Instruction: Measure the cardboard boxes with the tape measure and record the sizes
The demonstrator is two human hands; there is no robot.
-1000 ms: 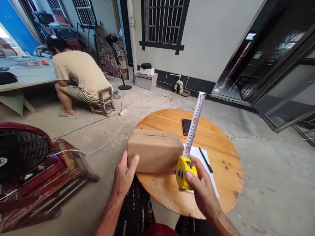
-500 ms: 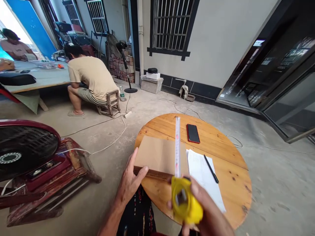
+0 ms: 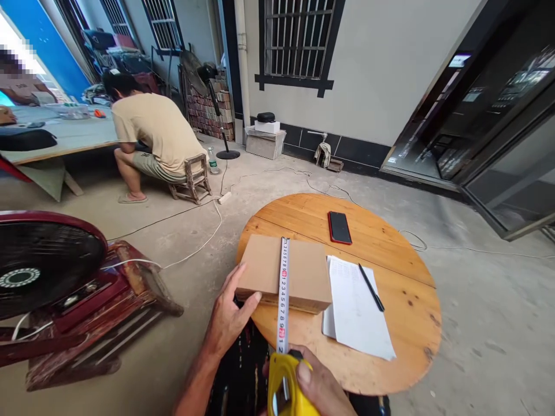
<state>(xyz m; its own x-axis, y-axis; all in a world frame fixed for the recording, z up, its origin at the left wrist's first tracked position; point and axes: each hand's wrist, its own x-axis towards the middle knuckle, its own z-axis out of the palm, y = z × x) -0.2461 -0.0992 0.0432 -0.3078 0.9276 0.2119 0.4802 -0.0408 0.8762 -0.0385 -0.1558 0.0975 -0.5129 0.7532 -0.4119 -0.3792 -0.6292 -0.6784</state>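
A brown cardboard box (image 3: 303, 271) lies flat on the round wooden table (image 3: 390, 323). My left hand (image 3: 229, 315) rests against the box's near left corner, thumb on its top edge, fingers apart. My right hand (image 3: 318, 387) grips a yellow tape measure (image 3: 286, 393) at the bottom of the view. Its blade (image 3: 284, 289) runs out over the box from the near edge to the far edge.
White paper sheets (image 3: 355, 306) with a black pen (image 3: 370, 287) lie right of the box, and a red phone (image 3: 339, 227) lies beyond. A red fan (image 3: 43, 266) stands at left. A person (image 3: 151, 136) sits on a stool by a long table. Cables cross the floor.
The box went from standing on edge to lying flat. The tape blade came down from pointing upward to lying across the box top, and my right hand pulled back toward me.
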